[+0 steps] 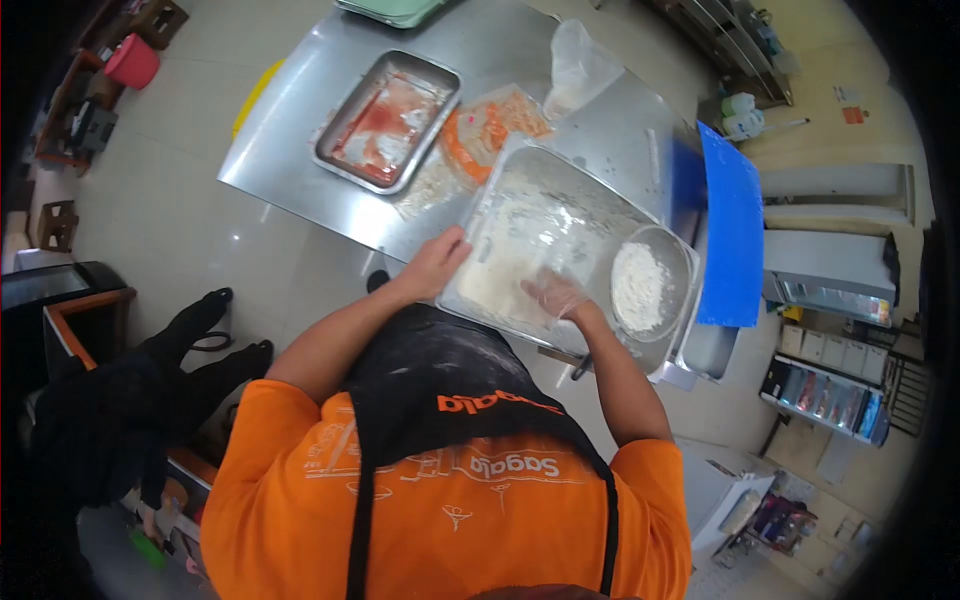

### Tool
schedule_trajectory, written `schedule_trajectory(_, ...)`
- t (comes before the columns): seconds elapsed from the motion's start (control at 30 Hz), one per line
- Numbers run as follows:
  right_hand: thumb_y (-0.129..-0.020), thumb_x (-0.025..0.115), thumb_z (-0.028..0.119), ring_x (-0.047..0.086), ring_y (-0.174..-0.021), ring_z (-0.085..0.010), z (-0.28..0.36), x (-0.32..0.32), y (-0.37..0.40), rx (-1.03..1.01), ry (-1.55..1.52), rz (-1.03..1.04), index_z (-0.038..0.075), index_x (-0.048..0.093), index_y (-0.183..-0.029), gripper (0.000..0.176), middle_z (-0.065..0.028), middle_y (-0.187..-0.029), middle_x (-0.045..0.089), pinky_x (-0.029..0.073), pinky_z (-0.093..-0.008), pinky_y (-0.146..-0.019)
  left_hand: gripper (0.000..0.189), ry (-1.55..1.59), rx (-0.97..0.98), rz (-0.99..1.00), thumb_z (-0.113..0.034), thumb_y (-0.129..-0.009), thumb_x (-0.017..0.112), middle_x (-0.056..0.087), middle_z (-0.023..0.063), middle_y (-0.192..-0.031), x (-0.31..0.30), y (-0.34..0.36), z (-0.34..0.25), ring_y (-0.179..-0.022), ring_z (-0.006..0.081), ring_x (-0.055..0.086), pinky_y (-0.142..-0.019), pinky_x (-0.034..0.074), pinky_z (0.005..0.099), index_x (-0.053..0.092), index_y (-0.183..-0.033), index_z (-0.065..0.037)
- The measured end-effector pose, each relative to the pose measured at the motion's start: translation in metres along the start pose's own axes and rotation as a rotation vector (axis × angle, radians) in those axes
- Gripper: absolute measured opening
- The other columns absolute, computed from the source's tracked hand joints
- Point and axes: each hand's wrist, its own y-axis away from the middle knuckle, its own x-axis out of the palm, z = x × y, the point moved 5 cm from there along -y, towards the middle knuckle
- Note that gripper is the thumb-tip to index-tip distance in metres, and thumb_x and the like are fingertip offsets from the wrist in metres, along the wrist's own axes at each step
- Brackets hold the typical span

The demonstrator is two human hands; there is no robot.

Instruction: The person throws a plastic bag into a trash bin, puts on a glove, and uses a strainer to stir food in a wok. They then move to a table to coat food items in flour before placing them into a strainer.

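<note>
A large rectangular metal pan [570,215] sits at the near edge of the steel table, close to my apron. White flour [495,285] covers much of its bottom. My left hand [438,266] is closed around the pan's left rim. Inside the pan, my right hand [556,296], in a thin clear glove, reaches into the flour with fingers stretched out, holding nothing. To its right, in the pan's right end, rests a round bowl [664,240] with a heap of white flour [640,287].
Behind the pan, the steel table [300,130] bears a metal tray [440,72] with reddish residue, an orange-printed plastic bag [470,150] and a clear bag [580,65]. A blue board [730,230] stands at the right. A person in dark clothes [110,420] is at far left.
</note>
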Motion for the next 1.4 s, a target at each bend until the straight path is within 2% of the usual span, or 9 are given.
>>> schedule_trajectory(0.1,-0.088,0.047,0.051,0.052,-0.111,-0.041,0.029,0.031,-0.008,0.267,-0.17,0.095,-0.008,0.045,-0.118,0.066,-0.0302,-0.118,0.053,0.041,-0.0405,-0.093,0.02,-0.003,0.067,-0.018,-0.02,-0.093,0.049,0.045,0.0153,-0.073,-0.002,0.001,-0.001,-0.068,0.0212,0.046,-0.066,0.041,0.0339,0.044,-0.091,0.0)
schedule_trajectory(0.3,-0.085,0.05,0.039,0.055,-0.102,-0.0378,0.123,0.016,-0.03,-0.351,-0.047,0.102,-0.005,0.047,-0.118,0.055,-0.0254,-0.107,0.058,0.041,-0.039,-0.09,0.019,0.03,-0.014,0.029,-0.019,-0.092,0.049,0.046,0.0146,-0.075,-0.001,0.003,0.001,-0.069,0.0213,0.045,-0.066,0.041,0.034,0.044,-0.091,-0.001)
schedule_trajectory(0.53,-0.078,0.059,0.026,0.052,-0.099,-0.0213,0.123,0.002,-0.022,0.051,-0.616,0.393,-0.001,0.057,-0.113,0.045,-0.0156,-0.107,0.057,0.041,-0.0348,-0.085,0.019,0.001,0.019,0.027,-0.019,-0.093,0.049,0.046,0.0136,-0.074,-0.005,0.008,-0.003,-0.069,0.0199,0.045,-0.066,0.041,0.0335,0.044,-0.091,-0.001)
schedule_trajectory(0.73,-0.079,0.062,0.023,0.056,-0.091,-0.0164,0.073,0.032,-0.043,-0.095,-1.341,0.505,0.002,0.062,-0.102,0.031,-0.0125,-0.103,0.059,0.047,-0.0357,-0.072,0.019,-0.004,-0.046,0.028,-0.02,-0.093,0.048,0.045,0.0123,-0.072,-0.003,0.011,-0.007,-0.069,0.0177,0.045,-0.065,0.04,0.0327,0.045,-0.091,-0.002)
schedule_trajectory(0.97,-0.074,0.063,0.013,0.064,-0.079,-0.0192,-0.002,-0.084,0.071,-0.173,-1.834,-0.026,0.0,0.058,-0.106,0.035,-0.0115,-0.092,0.063,0.055,-0.0318,-0.064,0.019,-0.004,-0.022,-0.028,-0.021,-0.092,0.049,0.048,0.0152,-0.072,-0.003,0.002,0.001,-0.067,0.023,0.048,-0.065,0.041,0.0352,0.046,-0.091,-0.001)
schedule_trajectory(1.13,-0.077,0.061,0.021,0.058,-0.102,-0.026,-0.162,-0.101,0.108,0.122,-1.238,-0.476,-0.004,0.051,-0.118,0.049,-0.0159,-0.104,0.061,0.045,-0.0336,-0.088,0.021,-0.003,-0.035,0.0,-0.021,-0.092,0.05,0.047,0.016,-0.068,-0.003,-0.01,0.0,-0.063,0.0237,0.046,-0.061,0.04,0.0354,0.046,-0.089,-0.001)
schedule_trajectory(1.23,-0.079,0.06,0.026,0.056,-0.104,-0.0278,-0.142,-0.123,0.126,0.402,-0.414,-0.708,-0.007,0.05,-0.119,0.053,-0.014,-0.105,0.062,0.04,-0.0328,-0.092,0.021,0.009,-0.035,-0.003,-0.021,-0.092,0.05,0.045,0.0153,-0.065,-0.003,-0.008,0.002,-0.061,0.0218,0.044,-0.059,0.039,0.0353,0.046,-0.088,-0.001)
schedule_trajectory(1.27,-0.08,0.059,0.031,0.049,-0.114,-0.0352,-0.174,-0.104,0.112,0.409,-0.354,-0.593,-0.007,0.051,-0.116,0.053,-0.0197,-0.123,0.053,0.037,-0.0392,-0.096,0.021,0.0,-0.033,-0.007,-0.021,-0.092,0.05,0.045,0.0152,-0.065,-0.004,-0.008,0.0,-0.06,0.0211,0.044,-0.059,0.039,0.0353,0.045,-0.088,-0.001)
schedule_trajectory(1.4,-0.082,0.057,0.029,0.053,-0.105,-0.0363,-0.137,-0.152,0.129,0.365,-0.075,-0.434,0.002,0.054,-0.114,0.042,-0.019,-0.114,0.056,0.041,-0.0407,-0.091,0.021,-0.002,-0.028,0.006,-0.021,-0.092,0.05,0.044,0.015,-0.065,-0.003,-0.01,0.006,-0.06,0.0209,0.043,-0.058,0.038,0.0358,0.045,-0.087,-0.001)
